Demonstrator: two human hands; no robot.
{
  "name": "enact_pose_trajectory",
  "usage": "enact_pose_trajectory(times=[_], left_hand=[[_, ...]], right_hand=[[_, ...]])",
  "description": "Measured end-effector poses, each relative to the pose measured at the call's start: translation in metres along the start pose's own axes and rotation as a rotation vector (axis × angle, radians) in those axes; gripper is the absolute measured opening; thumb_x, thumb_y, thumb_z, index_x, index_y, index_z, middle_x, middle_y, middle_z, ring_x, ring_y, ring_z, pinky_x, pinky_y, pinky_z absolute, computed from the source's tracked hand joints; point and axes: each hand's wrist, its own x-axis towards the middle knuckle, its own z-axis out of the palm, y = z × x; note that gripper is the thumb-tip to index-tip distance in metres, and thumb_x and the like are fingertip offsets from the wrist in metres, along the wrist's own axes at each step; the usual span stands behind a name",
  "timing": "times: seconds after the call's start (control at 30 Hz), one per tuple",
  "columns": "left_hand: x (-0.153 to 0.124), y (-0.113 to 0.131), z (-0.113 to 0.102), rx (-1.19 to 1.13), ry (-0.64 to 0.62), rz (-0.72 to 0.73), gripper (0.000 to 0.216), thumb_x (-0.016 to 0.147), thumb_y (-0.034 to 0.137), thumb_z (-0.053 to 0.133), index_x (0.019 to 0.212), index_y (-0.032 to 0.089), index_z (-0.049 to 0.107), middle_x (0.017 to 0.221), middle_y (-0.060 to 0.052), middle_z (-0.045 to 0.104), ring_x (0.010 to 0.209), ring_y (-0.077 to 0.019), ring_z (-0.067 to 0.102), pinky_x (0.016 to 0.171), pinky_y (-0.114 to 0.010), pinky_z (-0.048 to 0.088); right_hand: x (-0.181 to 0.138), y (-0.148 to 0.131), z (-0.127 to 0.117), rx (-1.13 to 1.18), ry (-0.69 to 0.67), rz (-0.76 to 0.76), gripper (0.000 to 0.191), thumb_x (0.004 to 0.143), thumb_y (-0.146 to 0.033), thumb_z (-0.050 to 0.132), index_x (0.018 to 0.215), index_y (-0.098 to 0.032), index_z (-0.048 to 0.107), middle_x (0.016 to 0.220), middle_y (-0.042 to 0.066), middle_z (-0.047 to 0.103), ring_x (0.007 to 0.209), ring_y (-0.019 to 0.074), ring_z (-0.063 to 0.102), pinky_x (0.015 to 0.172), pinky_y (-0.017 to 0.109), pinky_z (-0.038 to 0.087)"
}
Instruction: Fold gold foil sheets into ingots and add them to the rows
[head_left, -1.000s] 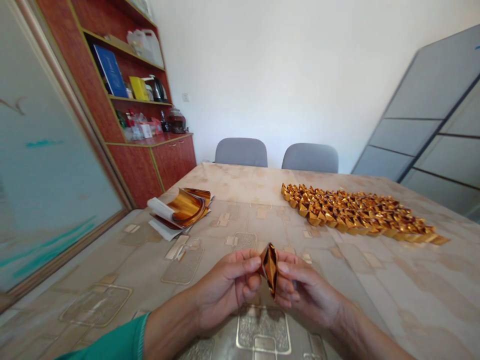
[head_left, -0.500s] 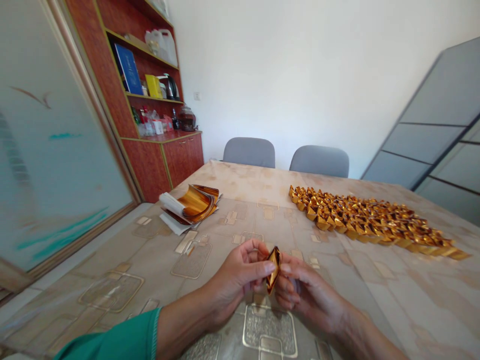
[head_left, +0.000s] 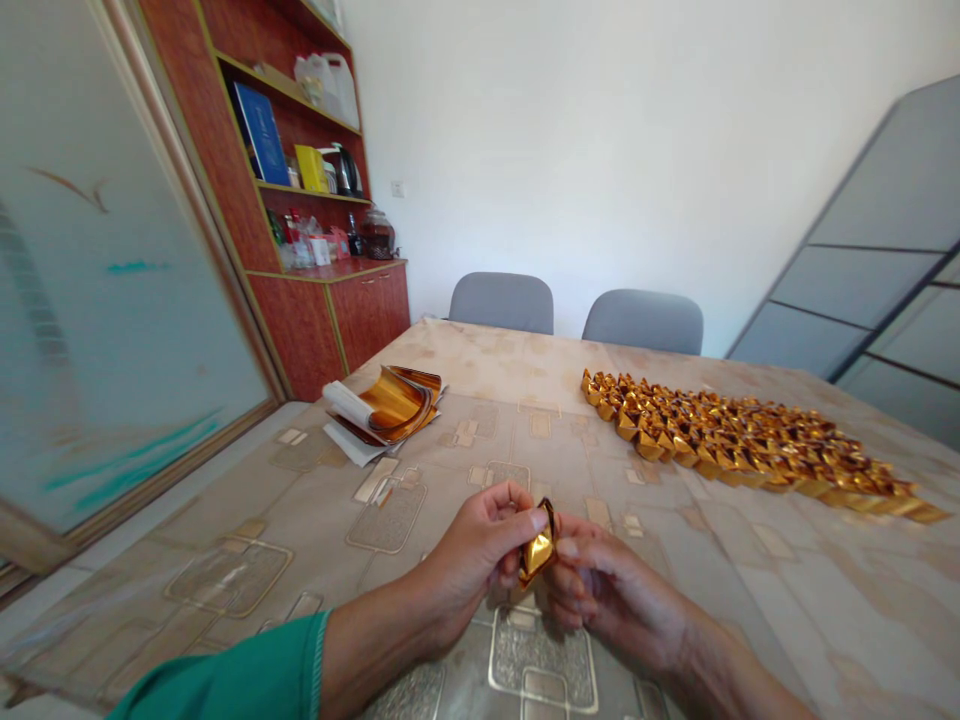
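Observation:
Between my two hands, above the near part of the table, is a gold foil paper ingot [head_left: 538,553] with a puffed, shiny middle. My left hand [head_left: 480,545] pinches it from the left, thumb on its upper part. From the other side my right hand [head_left: 611,575] grips its right edge between thumb and fingers. Farther off on the right lie many folded gold ingots [head_left: 735,440], set close together in rows. A curled stack of gold foil paper sheets [head_left: 397,405] with white backs rests on the left side of the table.
A patterned plastic cloth covers the table [head_left: 495,370]. Two grey chairs [head_left: 502,302] stand at its far edge. To the left are a red-brown shelf cabinet [head_left: 300,310] with household items and a frosted glass door [head_left: 112,300].
The ingot in my hands has turned and its middle now bulges out, where before it looked like a narrow open fold. Both hands stay nearly in place; the view shifts slightly.

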Motion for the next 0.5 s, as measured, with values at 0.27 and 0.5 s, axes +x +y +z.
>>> enact_pose_trajectory(times=[0.27, 0.5], left_hand=[[-0.0031, 0.0071, 0.0038, -0.011, -0.033, -0.006, 0.032, 0.067, 0.030, 0.079, 0.082, 0.017, 0.054, 0.068, 0.004, 0.057, 0.053, -0.0061, 0.044, 0.050, -0.019, 0.030], [-0.0011, 0.0083, -0.0014, -0.213, -0.101, -0.153, 0.033, 0.072, 0.036, 0.079, 0.090, 0.017, 0.061, 0.072, 0.003, 0.057, 0.052, -0.0042, 0.044, 0.047, -0.017, 0.026]], right_hand=[[-0.0016, -0.0009, -0.0007, 0.043, 0.022, -0.009, 0.010, 0.084, -0.021, 0.070, 0.091, -0.015, 0.066, 0.056, -0.007, 0.046, 0.046, 0.0061, 0.030, 0.049, 0.020, 0.030], [-0.0020, -0.0024, -0.0017, 0.030, 0.096, -0.016, 0.020, 0.078, -0.022, 0.080, 0.092, -0.015, 0.068, 0.062, -0.007, 0.044, 0.053, 0.0057, 0.029, 0.052, 0.018, 0.028]])
